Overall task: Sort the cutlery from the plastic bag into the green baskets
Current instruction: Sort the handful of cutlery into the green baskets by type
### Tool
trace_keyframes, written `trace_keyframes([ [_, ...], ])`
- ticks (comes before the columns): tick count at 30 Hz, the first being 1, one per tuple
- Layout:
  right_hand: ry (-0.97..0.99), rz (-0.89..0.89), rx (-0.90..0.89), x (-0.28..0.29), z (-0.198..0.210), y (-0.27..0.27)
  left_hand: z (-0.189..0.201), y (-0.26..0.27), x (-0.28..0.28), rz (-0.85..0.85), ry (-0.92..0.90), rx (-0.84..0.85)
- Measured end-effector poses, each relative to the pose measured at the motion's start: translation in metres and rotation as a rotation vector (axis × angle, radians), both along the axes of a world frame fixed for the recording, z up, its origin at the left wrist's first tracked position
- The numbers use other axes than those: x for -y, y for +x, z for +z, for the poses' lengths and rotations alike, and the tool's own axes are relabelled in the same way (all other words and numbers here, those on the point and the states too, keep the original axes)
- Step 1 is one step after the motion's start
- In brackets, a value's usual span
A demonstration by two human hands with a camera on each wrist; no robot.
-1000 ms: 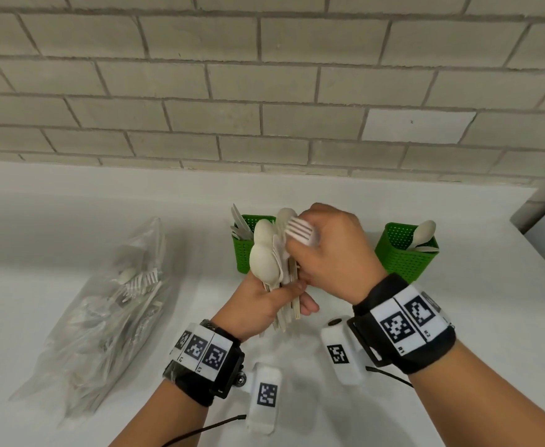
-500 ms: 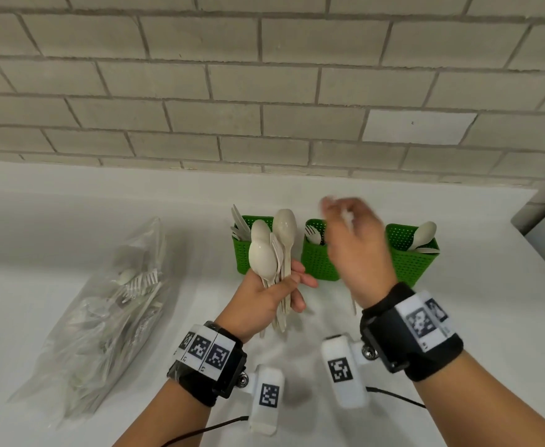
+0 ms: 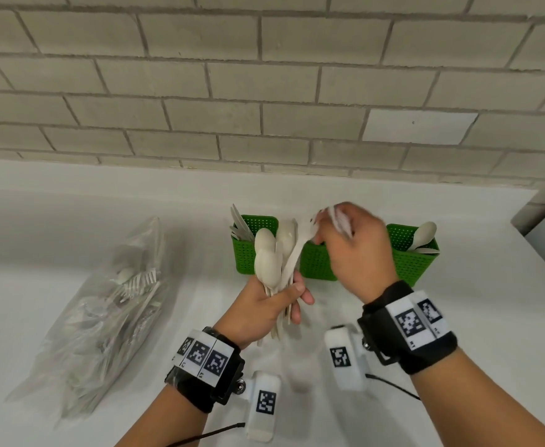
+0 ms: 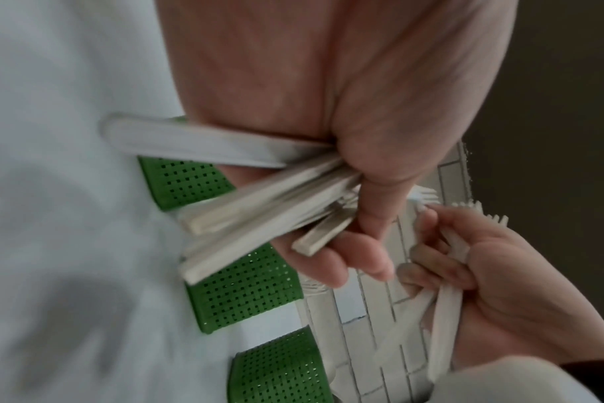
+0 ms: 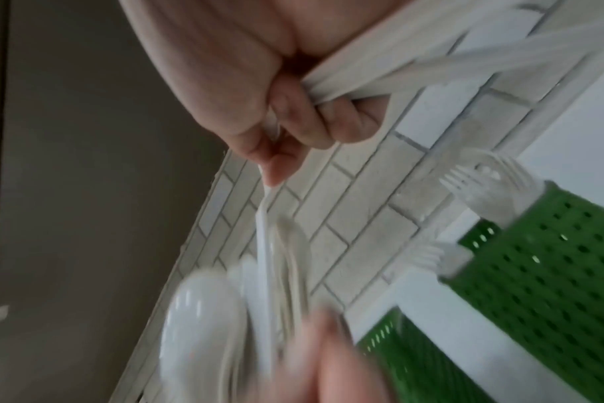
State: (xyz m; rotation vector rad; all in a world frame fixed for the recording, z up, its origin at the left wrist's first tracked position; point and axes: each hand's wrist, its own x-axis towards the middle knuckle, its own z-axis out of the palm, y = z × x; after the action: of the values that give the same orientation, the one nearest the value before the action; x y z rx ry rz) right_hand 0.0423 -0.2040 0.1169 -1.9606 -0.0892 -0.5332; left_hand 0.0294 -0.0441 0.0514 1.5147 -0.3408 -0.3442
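Observation:
My left hand (image 3: 284,301) grips a bunch of white plastic cutlery (image 3: 266,259), mostly spoons, upright by the handles (image 4: 259,207). My right hand (image 3: 348,253) holds a few white forks (image 5: 380,71) in its curled fingers. Its thumb and forefinger also pinch the top of a fork (image 3: 298,250) that still stands in the bunch. Behind the hands stand three green baskets: the left basket (image 3: 248,256) with knives, the middle basket (image 3: 316,266) with forks (image 5: 480,180), half hidden by my right hand, and the right basket (image 3: 416,262) with spoons. The clear plastic bag (image 3: 103,311) of cutlery lies at the left.
Everything sits on a white counter (image 3: 490,317) against a pale brick wall (image 3: 264,91). The counter's right edge runs close beside the right basket. A black cable (image 3: 390,385) trails from my right wrist across the counter.
My right hand pulled a fork out of the bunch, swung right toward the middle basket, and has come back to pinch another fork. My left hand stayed almost still with the bunch.

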Motion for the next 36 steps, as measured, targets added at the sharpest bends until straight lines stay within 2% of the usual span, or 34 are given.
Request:
trace_keyframes([
  [4,0.072,-0.15,0.076,0.028,0.027,0.016,-0.007,0.0,-0.004,0.073,-0.074,-0.073],
  [7,-0.025,-0.282,0.11,0.05,0.027,0.029,-0.006,0.002,-0.005,0.09,-0.15,-0.127],
  [10,-0.258,-0.341,0.087,0.06,0.012,0.035,-0.002,0.004,-0.005,0.084,-0.203,-0.156],
  [13,-0.593,-0.316,-0.099,0.058,-0.011,0.039,0.0,0.005,-0.004,0.093,-0.22,-0.166],
  [15,-0.688,-0.237,-0.241,0.054,-0.026,0.042,-0.001,0.005,-0.004,0.096,-0.215,-0.166],
  [16,-0.657,-0.22,-0.271,0.054,-0.031,0.043,-0.001,0.005,-0.004,0.096,-0.212,-0.165],
  [18,-0.448,-0.243,-0.251,0.055,-0.031,0.047,-0.002,0.005,-0.006,0.097,-0.21,-0.163],
  [22,0.248,-0.258,-0.12,0.052,-0.011,0.061,-0.004,0.006,-0.007,0.116,-0.213,-0.173],
  [24,0.49,-0.243,0.012,0.05,-0.002,0.066,-0.003,0.006,-0.006,0.116,-0.22,-0.177],
  [27,0.453,-0.212,0.099,0.045,-0.003,0.075,-0.002,0.007,-0.004,0.112,-0.225,-0.176],
  [32,0.274,-0.124,-0.047,0.043,-0.037,0.087,-0.001,0.009,-0.006,0.108,-0.221,-0.168],
  [36,0.079,-0.105,-0.077,0.046,-0.039,0.091,-0.002,0.011,-0.007,0.113,-0.217,-0.161],
])
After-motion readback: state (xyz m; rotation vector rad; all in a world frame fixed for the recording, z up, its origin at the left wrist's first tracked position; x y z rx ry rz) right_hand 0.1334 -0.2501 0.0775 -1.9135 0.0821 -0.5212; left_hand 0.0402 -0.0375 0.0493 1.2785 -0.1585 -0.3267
